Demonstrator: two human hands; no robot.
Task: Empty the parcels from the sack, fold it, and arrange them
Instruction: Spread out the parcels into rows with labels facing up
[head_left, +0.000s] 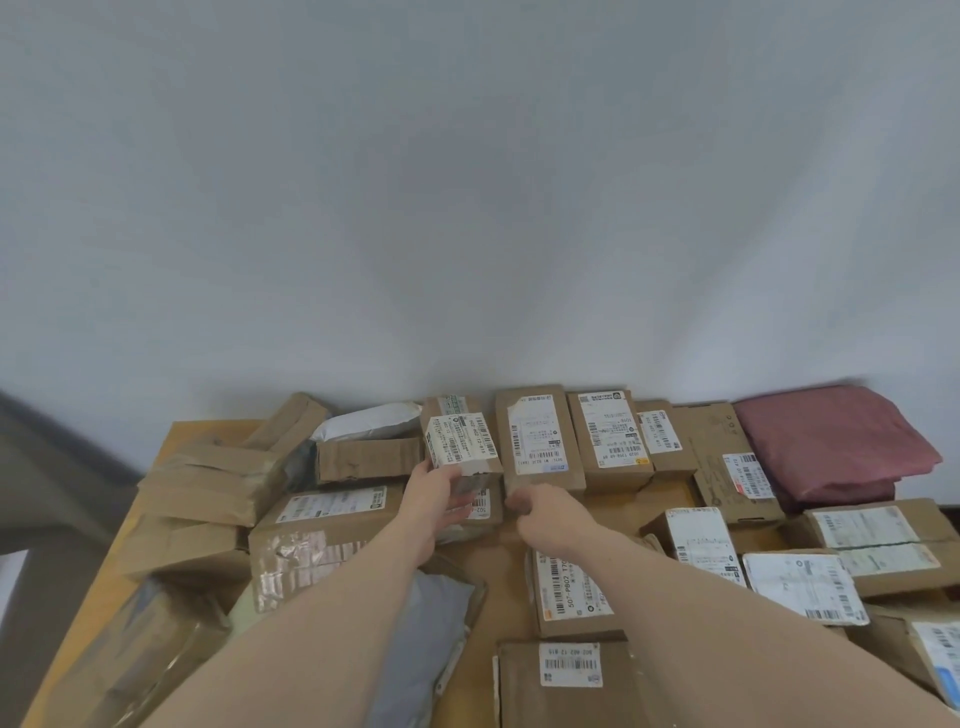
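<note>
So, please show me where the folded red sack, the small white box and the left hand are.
folded red sack (831, 441): head view, middle of its top face.
small white box (460, 441): head view, its labelled top.
left hand (434, 491): head view, back of the hand.

Left arm: bare, stretched forward from the near left toward the centre.
Left hand: raised at the far end of the arm, fingers curled around something held.
Right arm: bare, extended from the near right, angled toward the centre.
Right hand: knuckles up, fingers curled under; whether anything is gripped cannot be told.
</note>
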